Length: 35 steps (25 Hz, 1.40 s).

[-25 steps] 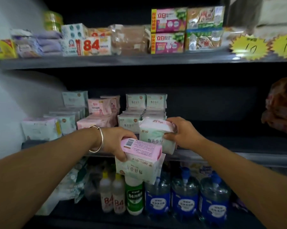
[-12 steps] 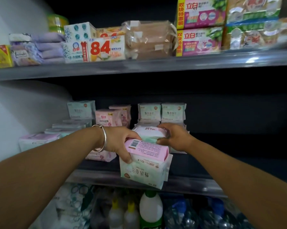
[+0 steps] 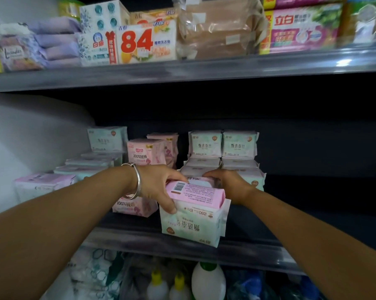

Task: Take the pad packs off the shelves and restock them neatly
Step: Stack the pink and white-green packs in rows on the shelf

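Note:
My left hand (image 3: 158, 187), with a silver bangle on the wrist, grips a stack of pad packs (image 3: 193, 215) above the front of the middle shelf (image 3: 182, 245): a pink pack lies on a pale green one. My right hand (image 3: 228, 184) rests just behind on a pale green pad pack (image 3: 201, 180), fingers curled over its top, at the front of the green pad pack row (image 3: 223, 152). Pink pad packs (image 3: 147, 151) stand left of that row, and another pink pack (image 3: 135, 207) lies below my left wrist.
More pale green and purple-topped packs (image 3: 83, 165) line the shelf's left side by the white wall. The top shelf (image 3: 182, 70) holds soap boxes and wrapped goods. Bottles (image 3: 207, 280) stand on the shelf below. Dark bare shelf lies to the right.
The view has moved closer and up. My right hand has carried its green pack farther back onto the shelf, against the green row. My left hand keeps its stack.

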### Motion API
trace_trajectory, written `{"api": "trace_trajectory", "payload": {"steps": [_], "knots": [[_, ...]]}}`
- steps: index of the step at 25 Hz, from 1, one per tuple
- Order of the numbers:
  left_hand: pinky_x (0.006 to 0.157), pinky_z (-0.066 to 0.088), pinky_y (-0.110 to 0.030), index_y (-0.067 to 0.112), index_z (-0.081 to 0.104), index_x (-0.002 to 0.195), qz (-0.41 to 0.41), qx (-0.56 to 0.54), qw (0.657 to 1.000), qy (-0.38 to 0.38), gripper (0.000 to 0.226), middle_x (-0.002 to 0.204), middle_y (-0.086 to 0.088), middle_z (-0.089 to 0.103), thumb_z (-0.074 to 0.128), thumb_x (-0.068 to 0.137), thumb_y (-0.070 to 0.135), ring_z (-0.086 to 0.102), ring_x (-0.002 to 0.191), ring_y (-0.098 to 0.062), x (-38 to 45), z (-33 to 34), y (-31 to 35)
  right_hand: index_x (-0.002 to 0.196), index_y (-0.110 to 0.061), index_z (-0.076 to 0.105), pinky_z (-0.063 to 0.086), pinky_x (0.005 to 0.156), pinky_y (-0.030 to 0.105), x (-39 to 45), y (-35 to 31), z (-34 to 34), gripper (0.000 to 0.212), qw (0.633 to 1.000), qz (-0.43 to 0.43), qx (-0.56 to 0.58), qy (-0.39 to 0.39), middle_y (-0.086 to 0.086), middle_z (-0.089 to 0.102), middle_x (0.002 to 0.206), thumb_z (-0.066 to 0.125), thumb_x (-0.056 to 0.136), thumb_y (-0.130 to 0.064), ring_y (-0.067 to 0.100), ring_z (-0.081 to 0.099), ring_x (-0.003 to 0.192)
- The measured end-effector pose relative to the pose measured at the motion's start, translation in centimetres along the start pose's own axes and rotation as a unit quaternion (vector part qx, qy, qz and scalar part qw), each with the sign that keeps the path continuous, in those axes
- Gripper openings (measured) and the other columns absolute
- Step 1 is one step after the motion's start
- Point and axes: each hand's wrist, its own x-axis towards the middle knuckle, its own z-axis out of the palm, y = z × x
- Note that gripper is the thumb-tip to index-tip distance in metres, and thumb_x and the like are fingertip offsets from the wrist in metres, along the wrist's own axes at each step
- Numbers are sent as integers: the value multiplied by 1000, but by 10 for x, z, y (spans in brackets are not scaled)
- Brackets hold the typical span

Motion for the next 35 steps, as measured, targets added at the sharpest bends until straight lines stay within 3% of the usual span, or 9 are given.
{"api": "trace_trajectory", "payload": {"steps": [6,9,14,18,21,25,29,32,35], "knots": [[60,51,-11,24,56,116,-1,-7,1000,-4,54,113,4,65,78,70,7,63,103,-12,-1,2,-6,117,-5,65,39,92,21,-3,-7,-4,32,986,-61,-153,-31,14,61,120,64,85,-9,25,55,110],[56,51,-11,21,55,119,-1,-11,1000,-2,54,114,2,64,77,71,5,63,102,-14,-4,4,-1,135,-13,51,36,102,23,-9,-14,-18,50,994,7,-93,-52,5,51,132,66,87,-19,20,49,118],[71,53,-14,22,56,115,15,0,1000,26,52,109,5,65,79,70,11,62,100,-11,-9,10,13,115,-13,64,53,84,27,-38,-38,-48,33,985,66,158,-9,3,65,104,55,92,-35,16,61,93],[61,49,-9,23,56,107,27,-6,998,57,44,97,8,64,80,71,14,62,85,-4,-7,17,34,128,-26,55,44,99,30,-65,-47,-70,75,983,76,104,-129,-6,56,126,59,66,-68,11,52,115],[55,46,-9,24,54,112,43,-1,994,96,49,95,9,62,78,71,13,60,79,-3,-5,22,62,131,-26,49,44,103,31,-83,-55,-86,75,980,58,25,-188,-7,56,123,76,66,-51,11,53,114],[79,56,-30,30,44,129,72,-33,986,144,72,114,-2,60,79,69,14,64,90,-17,8,29,94,112,-18,56,54,88,33,-96,-52,-97,51,989,75,-2,-125,0,64,108,82,69,-31,17,62,100],[103,42,-31,21,19,147,71,-82,974,199,97,144,-6,39,80,71,24,46,126,-20,24,39,114,107,-11,60,58,72,32,-113,-28,-114,40,968,155,198,-18,5,68,102,80,73,-13,18,67,89],[109,37,-38,13,5,150,29,-158,970,185,133,140,-6,47,85,50,47,49,125,-22,34,48,117,112,-9,60,57,79,35,-122,-10,-120,38,925,187,328,39,7,70,106,75,78,-15,20,68,92],[96,47,-34,10,27,143,-10,-210,964,165,123,127,-2,57,86,44,56,56,114,-19,42,61,117,120,-8,59,53,91,41,-125,1,-117,41,889,185,415,53,7,70,111,70,83,-19,24,67,101]]}}
